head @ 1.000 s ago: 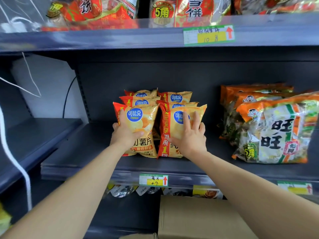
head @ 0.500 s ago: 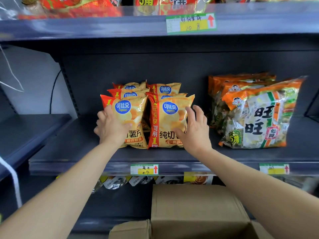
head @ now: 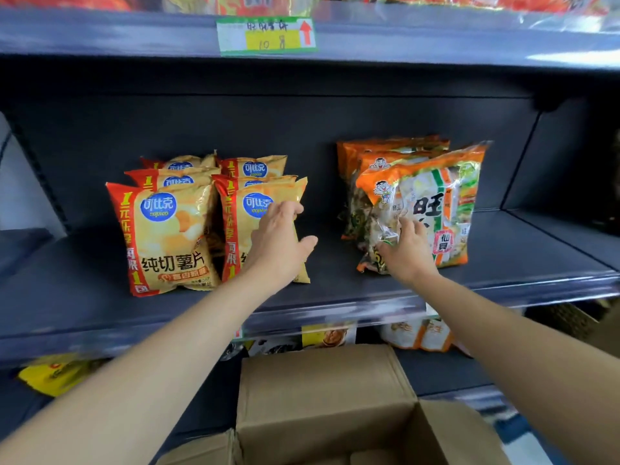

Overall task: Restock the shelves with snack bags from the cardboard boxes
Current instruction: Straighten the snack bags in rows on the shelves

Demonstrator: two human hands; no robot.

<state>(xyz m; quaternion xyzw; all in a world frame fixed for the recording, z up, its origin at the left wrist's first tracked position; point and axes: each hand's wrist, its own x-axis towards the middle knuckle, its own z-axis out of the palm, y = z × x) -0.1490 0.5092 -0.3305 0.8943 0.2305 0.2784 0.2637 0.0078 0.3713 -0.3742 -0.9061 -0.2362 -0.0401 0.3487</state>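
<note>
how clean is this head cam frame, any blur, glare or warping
Head view: the wide-angle lens bows the middle shelf edge; that edge and the cardboard box are softened by motion blur; glare streaks the top shelf's clear strip and the rice cracker bag; print on the left front chip bag is sharp and readable; lighting is even, with soft shadows.

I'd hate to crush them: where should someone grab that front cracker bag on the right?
Probably take the front cracker bag by its left edge, from the front: it stands facing out, bare shelf on its left, other bags behind.
</note>
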